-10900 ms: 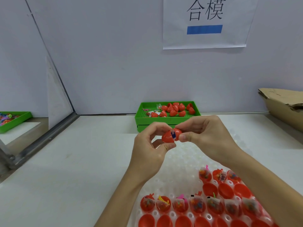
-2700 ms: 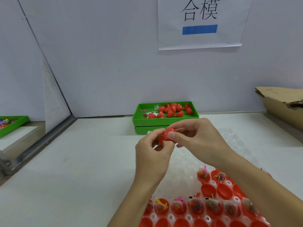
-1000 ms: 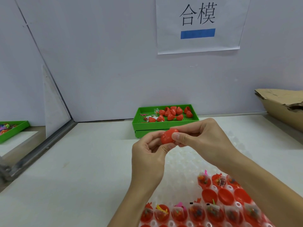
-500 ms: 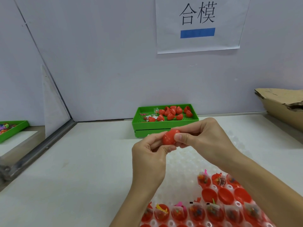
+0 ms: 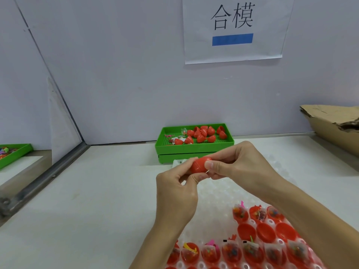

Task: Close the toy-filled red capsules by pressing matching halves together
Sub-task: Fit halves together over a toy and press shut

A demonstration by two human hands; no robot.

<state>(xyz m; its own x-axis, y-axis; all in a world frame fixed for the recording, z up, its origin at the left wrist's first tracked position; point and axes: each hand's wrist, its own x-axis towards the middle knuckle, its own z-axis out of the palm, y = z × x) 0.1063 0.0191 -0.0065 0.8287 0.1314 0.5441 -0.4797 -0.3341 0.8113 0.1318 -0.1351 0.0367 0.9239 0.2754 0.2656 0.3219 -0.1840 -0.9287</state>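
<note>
Two hands were in view: one left hand (image 5: 175, 193) and one right hand (image 5: 240, 166). One closed red capsule (image 5: 200, 165) was held between them. Two green trays were present: one stacked tray (image 5: 194, 146) at the wall and one tray (image 5: 13, 154) at far left. Three empty red halves (image 5: 266, 232) sat in one white holder (image 5: 213, 200). One paper sign (image 5: 233, 30) and one cardboard box (image 5: 334, 125) were visible.

Capsule (image 5: 200, 165) between both hands, green tray (image 5: 194, 145) behind, holder tray (image 5: 223, 200) below, cardboard (image 5: 334, 127) far right
</note>
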